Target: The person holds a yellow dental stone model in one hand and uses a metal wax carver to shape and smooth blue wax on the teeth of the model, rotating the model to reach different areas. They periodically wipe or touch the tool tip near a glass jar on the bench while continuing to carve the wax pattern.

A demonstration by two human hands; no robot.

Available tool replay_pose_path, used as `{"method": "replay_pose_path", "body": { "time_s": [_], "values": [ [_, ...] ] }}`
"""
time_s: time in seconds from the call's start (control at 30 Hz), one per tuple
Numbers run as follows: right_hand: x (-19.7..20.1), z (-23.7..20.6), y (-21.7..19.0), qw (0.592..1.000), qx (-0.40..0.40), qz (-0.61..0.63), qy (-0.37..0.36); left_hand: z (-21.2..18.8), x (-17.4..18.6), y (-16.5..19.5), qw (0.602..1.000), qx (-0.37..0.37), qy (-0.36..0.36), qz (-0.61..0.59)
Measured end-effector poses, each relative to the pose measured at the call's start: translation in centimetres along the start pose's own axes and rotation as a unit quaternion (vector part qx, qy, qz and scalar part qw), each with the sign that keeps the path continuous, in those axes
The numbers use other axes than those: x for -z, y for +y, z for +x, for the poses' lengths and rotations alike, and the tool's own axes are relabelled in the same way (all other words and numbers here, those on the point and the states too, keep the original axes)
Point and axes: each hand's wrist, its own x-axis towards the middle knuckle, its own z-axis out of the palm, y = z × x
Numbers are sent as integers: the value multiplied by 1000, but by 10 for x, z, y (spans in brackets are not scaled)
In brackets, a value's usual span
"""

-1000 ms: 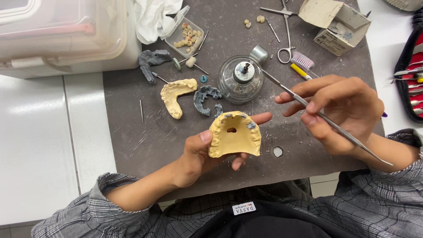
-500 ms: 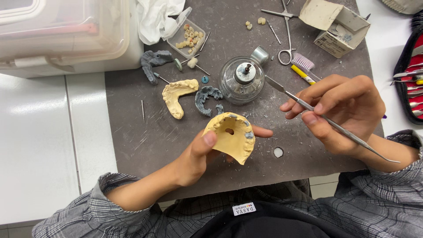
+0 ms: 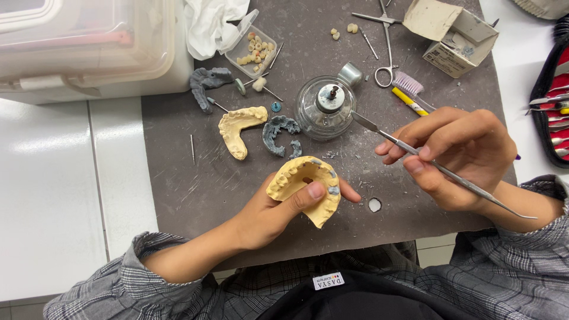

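My left hand [image 3: 277, 208] grips a yellow plaster dental cast [image 3: 303, 185] above the grey mat [image 3: 249, 178], thumb across its front, teeth side tilted to the left. Grey wax sits on the cast's right end. My right hand [image 3: 459, 157] pinches a thin metal spatula [image 3: 415, 155] like a pen. Its flat tip points left and lies next to the glass spirit lamp [image 3: 324, 108]. The two hands are apart.
A second yellow cast [image 3: 238, 128] and grey wax pieces [image 3: 278, 131] lie on the mat. Behind them are a small tray of loose teeth [image 3: 252, 52], scissors [image 3: 384, 41], a brush [image 3: 409, 89], a cardboard box [image 3: 453, 35], a plastic bin [image 3: 89, 47] and an instrument pouch [image 3: 551, 106].
My left hand has turned the cast and brought it lower, tilting its teeth side leftward. My right hand with the spatula has shifted slightly down and right.
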Motion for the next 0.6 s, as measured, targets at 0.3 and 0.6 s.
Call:
{"method": "replay_pose_path", "body": {
  "time_s": [0.3, 0.6],
  "values": [
    [1, -1, 2, 1000, 13, -8, -9, -3, 1, 0, 999, 6, -28, -26],
    [2, -3, 4, 1000, 11, -3, -13, -3, 1, -1, 999, 10, -36, -38]
  ]
}}
